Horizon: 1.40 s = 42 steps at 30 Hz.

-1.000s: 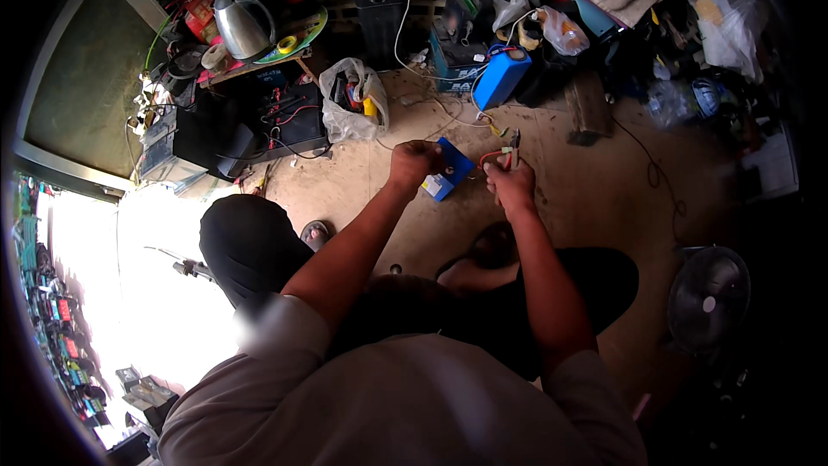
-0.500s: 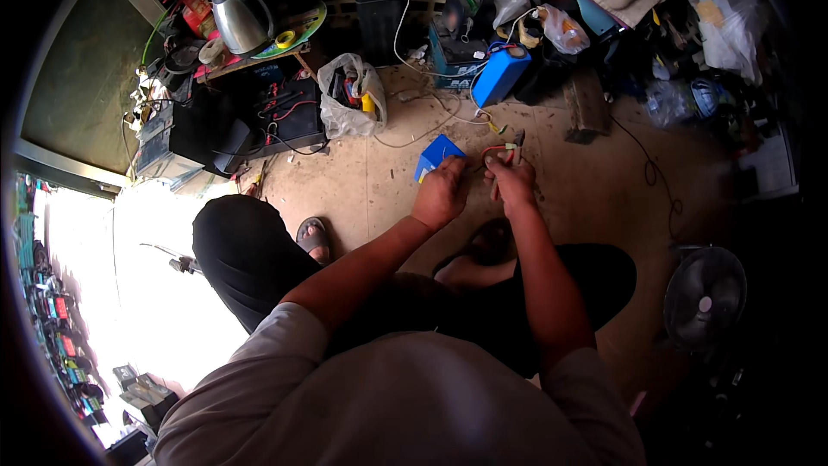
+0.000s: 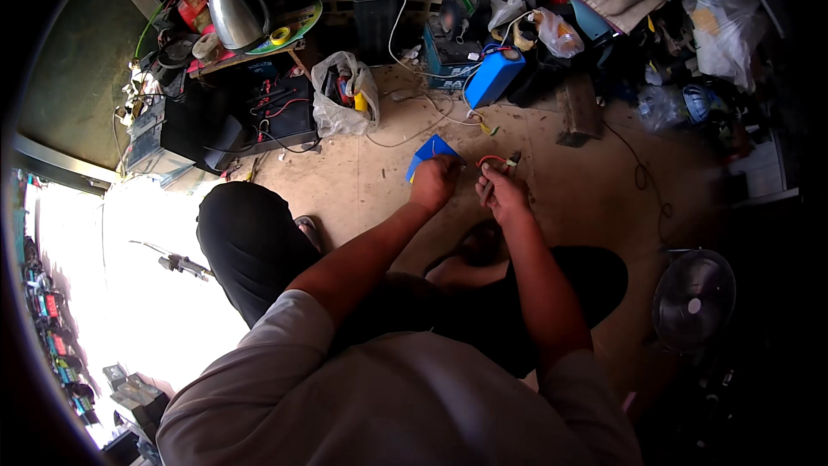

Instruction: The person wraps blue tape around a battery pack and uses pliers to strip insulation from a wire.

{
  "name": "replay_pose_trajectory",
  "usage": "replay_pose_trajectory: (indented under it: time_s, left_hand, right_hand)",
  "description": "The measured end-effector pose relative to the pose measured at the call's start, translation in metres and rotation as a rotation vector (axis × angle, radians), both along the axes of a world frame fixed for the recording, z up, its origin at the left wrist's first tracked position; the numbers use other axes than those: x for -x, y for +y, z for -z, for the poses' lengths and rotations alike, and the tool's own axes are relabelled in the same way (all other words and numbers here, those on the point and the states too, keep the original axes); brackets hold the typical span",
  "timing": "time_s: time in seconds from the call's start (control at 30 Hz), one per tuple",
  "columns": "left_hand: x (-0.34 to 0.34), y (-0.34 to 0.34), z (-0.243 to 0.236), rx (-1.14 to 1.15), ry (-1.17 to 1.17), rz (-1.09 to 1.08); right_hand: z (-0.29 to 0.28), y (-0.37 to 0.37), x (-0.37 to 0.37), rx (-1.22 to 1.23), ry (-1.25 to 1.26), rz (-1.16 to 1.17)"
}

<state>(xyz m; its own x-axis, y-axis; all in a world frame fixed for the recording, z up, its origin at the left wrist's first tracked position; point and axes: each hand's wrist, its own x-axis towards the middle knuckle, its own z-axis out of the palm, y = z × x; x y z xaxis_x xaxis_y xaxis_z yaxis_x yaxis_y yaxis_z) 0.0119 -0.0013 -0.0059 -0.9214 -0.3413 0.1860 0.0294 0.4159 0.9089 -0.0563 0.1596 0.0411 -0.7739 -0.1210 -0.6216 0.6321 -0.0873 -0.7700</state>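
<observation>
A small blue battery pack [image 3: 428, 148] is on the floor in front of me, with a trace of yellow on its near side. My left hand [image 3: 436, 183] is closed at its right edge, fingertips pinched together. What they pinch is too small to make out. Just to the right, my right hand [image 3: 503, 188] is closed around a pair of pliers [image 3: 515, 158], whose dark jaws stick out beyond the fingers. A short red wire [image 3: 492, 158] curves out by the right thumb, toward the gap between my hands.
Beyond my hands stand a larger blue battery pack [image 3: 493, 78], a white plastic bag [image 3: 347, 99] of tools and a wooden block [image 3: 578, 110]. A steel kettle [image 3: 235, 15] sits on a low shelf at far left. A fan [image 3: 694, 304] stands at right.
My right hand has shifted slightly left and turned, so the pliers show less. My left hand stays by the small blue pack. The whole view has shifted a little.
</observation>
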Motion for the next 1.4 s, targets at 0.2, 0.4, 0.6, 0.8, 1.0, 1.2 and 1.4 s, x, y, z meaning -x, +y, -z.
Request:
replay_pose_trajectory:
  time_s: [0.2,0.4,0.6,0.8,1.0,1.2,1.4]
  left_hand:
    - [-0.003,-0.006,0.0,-0.001,0.029,0.047]
    - [0.0,-0.004,0.004,-0.152,-0.008,0.013]
    - [0.001,-0.001,-0.006,-0.311,-0.081,-0.039]
    - [0.004,0.001,-0.002,-0.401,-0.099,-0.045]
    - [0.003,-0.002,-0.001,-0.405,-0.156,-0.02]
    - [0.004,-0.001,0.0,-0.432,-0.166,-0.027]
    - [0.004,-0.002,0.002,-0.419,-0.167,-0.012]
  right_hand:
    - [-0.005,-0.009,0.0,-0.1,0.166,0.005]
    - [0.003,0.006,-0.004,-0.17,0.376,0.016]
    - [-0.012,0.008,-0.058,-0.742,0.526,-0.53]
    - [-0.002,0.009,-0.056,-0.947,0.691,-0.663]
    - [-0.005,0.003,-0.057,-1.034,0.804,-0.709]
    - [-0.009,-0.002,-0.054,-1.032,0.781,-0.7]
    - [-0.01,-0.004,-0.052,-1.029,0.712,-0.712]
